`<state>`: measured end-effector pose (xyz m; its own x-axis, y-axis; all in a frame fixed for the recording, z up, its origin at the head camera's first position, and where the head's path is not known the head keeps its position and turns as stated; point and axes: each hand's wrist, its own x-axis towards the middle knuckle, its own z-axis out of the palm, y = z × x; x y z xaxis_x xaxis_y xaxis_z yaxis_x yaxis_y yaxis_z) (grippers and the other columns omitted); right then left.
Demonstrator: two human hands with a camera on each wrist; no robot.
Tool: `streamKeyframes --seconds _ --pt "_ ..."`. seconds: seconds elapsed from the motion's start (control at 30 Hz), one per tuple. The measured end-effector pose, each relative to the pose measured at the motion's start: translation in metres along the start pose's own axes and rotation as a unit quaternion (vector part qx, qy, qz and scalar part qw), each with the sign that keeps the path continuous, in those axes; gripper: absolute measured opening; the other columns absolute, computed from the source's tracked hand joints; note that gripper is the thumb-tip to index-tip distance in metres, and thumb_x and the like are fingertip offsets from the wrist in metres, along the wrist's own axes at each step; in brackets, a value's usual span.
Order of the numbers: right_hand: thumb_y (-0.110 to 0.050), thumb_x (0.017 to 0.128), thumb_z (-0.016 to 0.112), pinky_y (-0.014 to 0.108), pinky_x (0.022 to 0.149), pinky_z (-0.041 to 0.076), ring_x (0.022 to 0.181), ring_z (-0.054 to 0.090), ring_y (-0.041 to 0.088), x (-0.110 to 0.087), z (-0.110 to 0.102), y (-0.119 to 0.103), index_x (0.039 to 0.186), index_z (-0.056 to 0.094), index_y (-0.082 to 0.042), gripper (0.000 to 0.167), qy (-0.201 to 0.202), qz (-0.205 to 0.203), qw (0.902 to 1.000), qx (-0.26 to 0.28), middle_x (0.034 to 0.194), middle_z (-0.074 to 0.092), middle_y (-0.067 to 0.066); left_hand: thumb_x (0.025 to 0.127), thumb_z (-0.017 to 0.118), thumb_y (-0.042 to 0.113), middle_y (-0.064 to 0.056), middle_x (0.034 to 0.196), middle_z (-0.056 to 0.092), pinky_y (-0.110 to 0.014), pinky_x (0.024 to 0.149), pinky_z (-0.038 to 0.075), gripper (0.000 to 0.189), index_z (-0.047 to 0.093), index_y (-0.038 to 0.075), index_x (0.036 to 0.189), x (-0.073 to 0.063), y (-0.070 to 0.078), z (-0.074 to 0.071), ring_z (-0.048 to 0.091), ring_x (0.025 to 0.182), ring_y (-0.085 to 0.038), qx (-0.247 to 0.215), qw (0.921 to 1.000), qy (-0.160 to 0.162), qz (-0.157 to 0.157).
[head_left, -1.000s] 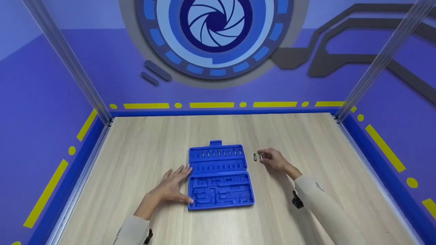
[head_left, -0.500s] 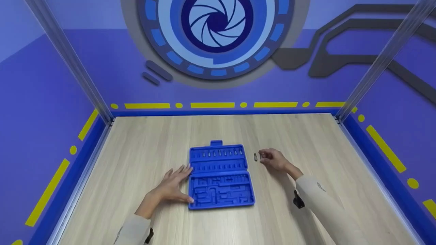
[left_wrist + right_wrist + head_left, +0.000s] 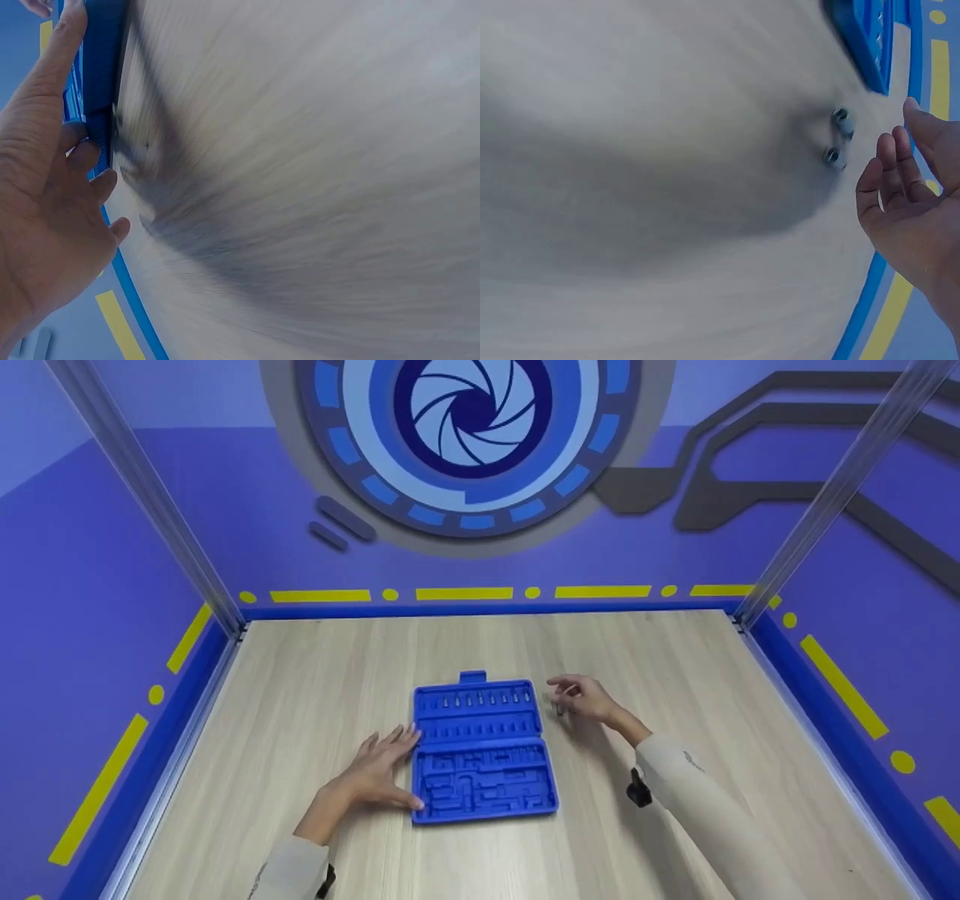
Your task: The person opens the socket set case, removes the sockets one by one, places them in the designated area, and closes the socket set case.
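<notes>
A blue plastic tool case [image 3: 480, 746] lies unfolded on the wooden table, with a row of several small metal sockets [image 3: 481, 698] in its far half. My left hand [image 3: 371, 775] is spread along the case's left edge, thumb at the near corner and fingertips by the hinge. Right of the case, my right hand [image 3: 589, 701] hovers with relaxed fingers and nothing between them. Two loose metal sockets, one [image 3: 841, 118] nearer the case and another [image 3: 832, 156] beside it, lie on the table below that hand. In the head view its fingers partly cover them.
Moulded hollows fill the near half of the case, and a latch tab [image 3: 472, 676] sticks out at its far edge. Blue walls with yellow marks [image 3: 465, 593] enclose the table [image 3: 330, 660] at the back and both sides.
My right hand has let go of the socket it pinched and shifted a little left and away from me, its fingers now loosened. My left hand stays at the case.
</notes>
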<state>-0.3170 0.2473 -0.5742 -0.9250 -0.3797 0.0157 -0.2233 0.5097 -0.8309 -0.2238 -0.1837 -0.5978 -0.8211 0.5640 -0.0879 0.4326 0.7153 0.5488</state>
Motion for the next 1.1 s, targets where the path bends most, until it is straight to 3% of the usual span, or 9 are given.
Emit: streamKeyframes --seconds 0.1,0.27,0.47,0.63,0.77,0.93,1.03,1.1 --pt "-0.003 0.098 0.063 0.024 0.068 0.052 0.094 0.067 0.031 0.01 0.011 -0.012 0.13 0.062 0.011 0.034 -0.006 -0.001 1.0 0.002 0.107 0.068 0.029 0.064 0.092 0.057 -0.026 0.166 0.023 -0.072 0.124 0.009 0.129 0.027 0.0 0.16 -0.001 0.0 0.001 0.02 0.155 -0.049 0.001 1.0 0.002 -0.003" --pt "-0.007 0.098 0.066 0.029 0.077 0.057 0.093 0.067 0.026 0.028 0.035 -0.026 0.129 0.062 0.011 0.036 -0.023 -0.019 0.9994 0.017 0.107 0.07 0.026 0.064 0.091 0.057 -0.026 0.167 0.022 -0.071 0.124 0.008 0.129 0.026 0.001 0.16 0.0 0.0 0.001 0.02 0.155 -0.047 -0.005 1.0 -0.002 -0.007" --pt "-0.009 0.1 0.065 0.046 0.082 0.062 0.094 0.068 0.04 0.048 0.07 -0.044 0.134 0.059 0.01 0.04 -0.056 -0.016 0.997 0.051 0.106 0.07 0.025 0.065 0.093 0.053 -0.026 0.167 0.024 -0.071 0.124 0.009 0.127 0.028 0.001 0.16 -0.001 0.001 0.001 0.02 0.155 -0.048 -0.012 0.9999 0.002 -0.009" --pt "-0.009 0.1 0.065 0.048 0.087 0.062 0.101 0.069 0.046 0.063 0.096 -0.059 0.136 0.058 0.009 0.041 -0.076 -0.012 0.9948 0.066 0.111 0.07 0.027 0.064 0.092 0.055 -0.027 0.166 0.024 -0.071 0.124 0.008 0.128 0.028 0.0 0.16 0.001 0.003 0.0 0.02 0.156 -0.047 -0.008 0.9999 0.0 -0.013" --pt "-0.007 0.1 0.064 0.041 0.083 0.064 0.098 0.071 0.041 0.072 0.113 -0.069 0.133 0.061 0.009 0.037 -0.064 -0.014 0.9961 0.06 0.108 0.071 0.027 0.065 0.092 0.056 -0.029 0.166 0.022 -0.07 0.125 0.009 0.127 0.028 0.001 0.16 0.004 0.005 -0.002 0.019 0.156 -0.047 0.001 1.0 -0.002 -0.009" --pt "-0.006 0.098 0.066 0.023 0.072 0.057 0.083 0.068 0.022 0.079 0.132 -0.071 0.127 0.066 0.008 0.032 -0.033 -0.021 0.999 0.021 0.101 0.073 0.023 0.065 0.092 0.054 -0.029 0.166 0.022 -0.071 0.124 0.009 0.126 0.028 0.002 0.16 0.003 0.004 -0.003 0.02 0.155 -0.048 0.006 1.0 -0.002 -0.004" --pt "-0.006 0.097 0.068 0.024 0.072 0.054 0.083 0.065 0.016 0.081 0.142 -0.07 0.123 0.068 0.007 0.029 -0.014 -0.027 0.9995 -0.009 0.099 0.073 0.021 0.065 0.092 0.054 -0.029 0.166 0.023 -0.071 0.124 0.009 0.126 0.027 0.002 0.16 0.001 0.003 -0.002 0.02 0.155 -0.048 0.006 1.0 -0.002 -0.004" --pt "-0.005 0.096 0.068 0.029 0.075 0.056 0.085 0.066 0.019 0.081 0.147 -0.069 0.121 0.069 0.008 0.028 0.0 -0.035 0.9991 -0.024 0.099 0.073 0.02 0.065 0.092 0.055 -0.028 0.166 0.023 -0.071 0.124 0.009 0.127 0.027 0.002 0.16 -0.001 0.001 -0.001 0.02 0.155 -0.048 0.004 1.0 -0.002 -0.005"
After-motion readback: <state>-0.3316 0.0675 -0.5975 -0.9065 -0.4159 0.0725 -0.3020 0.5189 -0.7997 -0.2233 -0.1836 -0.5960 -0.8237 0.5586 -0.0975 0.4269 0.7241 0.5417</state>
